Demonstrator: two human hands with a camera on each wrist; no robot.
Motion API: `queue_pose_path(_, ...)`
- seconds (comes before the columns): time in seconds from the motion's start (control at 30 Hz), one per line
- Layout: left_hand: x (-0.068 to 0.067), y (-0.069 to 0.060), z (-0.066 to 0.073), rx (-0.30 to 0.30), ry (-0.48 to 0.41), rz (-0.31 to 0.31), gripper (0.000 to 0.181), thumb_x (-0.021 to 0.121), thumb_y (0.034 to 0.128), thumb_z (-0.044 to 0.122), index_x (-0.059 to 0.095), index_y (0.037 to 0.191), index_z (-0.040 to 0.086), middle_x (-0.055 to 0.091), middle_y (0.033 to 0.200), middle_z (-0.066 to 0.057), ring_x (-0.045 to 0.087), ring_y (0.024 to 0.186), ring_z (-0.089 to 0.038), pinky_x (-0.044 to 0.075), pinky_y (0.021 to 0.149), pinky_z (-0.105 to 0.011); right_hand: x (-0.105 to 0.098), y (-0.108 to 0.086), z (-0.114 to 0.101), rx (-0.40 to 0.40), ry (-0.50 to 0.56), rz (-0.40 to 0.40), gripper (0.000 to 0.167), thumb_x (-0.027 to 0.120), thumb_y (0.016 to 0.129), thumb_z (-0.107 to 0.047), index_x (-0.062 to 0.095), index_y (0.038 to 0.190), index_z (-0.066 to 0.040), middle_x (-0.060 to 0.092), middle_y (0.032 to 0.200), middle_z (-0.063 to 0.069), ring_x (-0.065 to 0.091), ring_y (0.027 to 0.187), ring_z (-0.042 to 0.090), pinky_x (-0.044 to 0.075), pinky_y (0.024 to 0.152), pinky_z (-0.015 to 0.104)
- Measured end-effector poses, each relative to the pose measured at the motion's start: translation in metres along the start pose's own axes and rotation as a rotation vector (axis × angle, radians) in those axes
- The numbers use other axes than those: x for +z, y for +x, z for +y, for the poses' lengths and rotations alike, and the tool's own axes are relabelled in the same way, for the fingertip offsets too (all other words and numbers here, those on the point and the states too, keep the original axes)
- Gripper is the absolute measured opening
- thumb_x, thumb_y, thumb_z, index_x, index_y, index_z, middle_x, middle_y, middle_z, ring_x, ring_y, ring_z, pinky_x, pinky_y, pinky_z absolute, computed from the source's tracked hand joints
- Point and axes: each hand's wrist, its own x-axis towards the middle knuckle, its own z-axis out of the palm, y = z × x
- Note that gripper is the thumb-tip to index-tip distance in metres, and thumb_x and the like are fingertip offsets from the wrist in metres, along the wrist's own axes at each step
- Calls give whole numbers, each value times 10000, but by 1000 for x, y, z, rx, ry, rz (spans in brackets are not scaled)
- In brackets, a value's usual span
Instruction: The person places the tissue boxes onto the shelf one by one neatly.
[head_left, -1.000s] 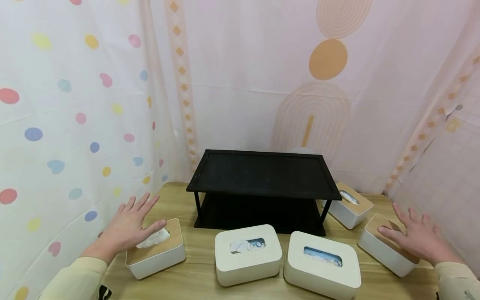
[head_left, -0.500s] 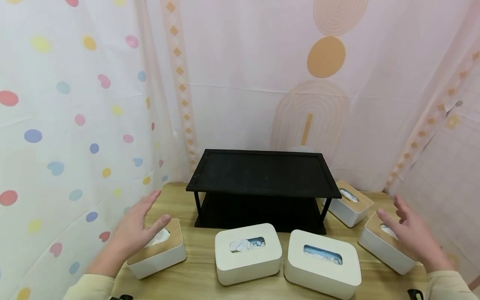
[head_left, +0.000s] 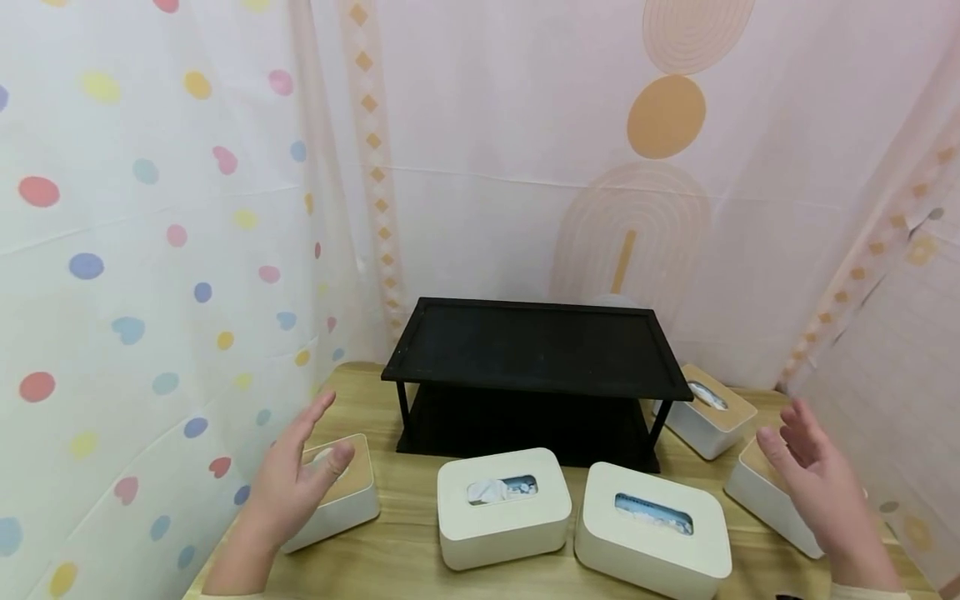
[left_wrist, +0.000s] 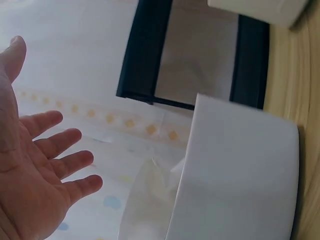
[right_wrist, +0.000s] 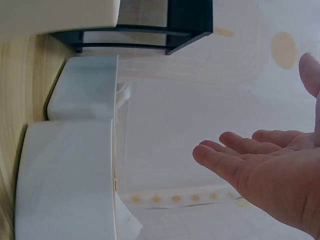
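My left hand (head_left: 288, 487) hovers with fingers extended above a white tissue box (head_left: 341, 512) with a wooden lid, hiding part of it. In the left wrist view, that hand (left_wrist: 37, 175) is apart from the box (left_wrist: 240, 170), and a tissue (left_wrist: 145, 205) sticks out of the lid. On the other side, my right hand (head_left: 825, 492) is held over a second wood-lidded tissue box (head_left: 765, 500), with its thumb apart from the fingers. The right wrist view shows this hand (right_wrist: 265, 165) holding nothing, clear of the box (right_wrist: 65, 180).
A black two-tier rack (head_left: 532, 346) stands at the table's back middle. Before it lie two all-white tissue boxes, one left (head_left: 502, 537) and one right (head_left: 652, 554). Another wood-lidded box (head_left: 705, 421) sits beside the rack's right end. Patterned curtains (head_left: 487, 150) hang behind the wooden table (head_left: 405, 533).
Both hands have turned from palms down with spread fingers to palms facing more inward. They have come slightly closer together. The boxes and rack stay in place; the view shifts slightly.
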Motion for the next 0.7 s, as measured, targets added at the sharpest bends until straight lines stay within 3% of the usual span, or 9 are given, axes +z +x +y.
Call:
queue_pose_path(0.07,2,-3,5,-1,-3,25,717,679,1045,357,363,1680,249,403,1713,-164,382,1544,-501,350,1152,-754,3,-4,0,14,5,24,807,519,1140,-363,0,1734,-194,235,1760,237,351,1476,-69,338,891,-59)
queue_pose_path(0.17,6,-8,12,-12,-1,51,699,697,1037,328,395,1664,260,445,1694,-131,418,1530,-430,384,1146,-694,6,-10,-1,37,19,39,809,517,1139,-377,1,1734,-194,264,1765,177,375,1325,-188,353,902,-53)
queue_pose_path(0.27,11,-14,16,-12,-4,74,683,720,1025,282,431,1644,276,493,1665,-100,427,1538,-187,388,1222,-385,11,-15,-4,52,44,35,801,500,1145,-368,-2,1732,-156,262,1767,172,384,1340,-181,364,905,-48)
queue_pose_path(0.33,16,-17,18,-1,-13,87,675,732,1015,253,455,1629,281,522,1643,-95,405,1498,-7,323,1181,-153,14,-18,-6,54,53,35,796,497,1147,-362,9,1730,-125,268,1758,210,393,1277,-237,371,896,-51)
queue_pose_path(0.4,21,-21,19,14,-26,97,673,746,1001,224,476,1616,277,543,1626,-94,368,1446,123,234,1092,4,18,-20,-8,47,69,33,790,500,1149,-333,18,1725,-91,279,1733,273,387,1193,-298,374,887,-54)
queue_pose_path(0.5,29,-25,21,39,-41,108,675,764,982,203,499,1601,255,562,1608,-102,345,1421,177,222,1080,32,24,-23,-13,43,67,30,788,518,1144,-320,46,1722,-66,323,1691,327,362,1066,-358,371,865,-62)
queue_pose_path(0.7,42,-28,20,68,-36,100,695,789,961,205,508,1595,235,573,1598,-116,369,1442,144,233,1112,23,36,-28,-20,41,73,3,786,534,1137,-335,79,1726,-81,352,1679,320,365,1073,-348,398,856,-48)
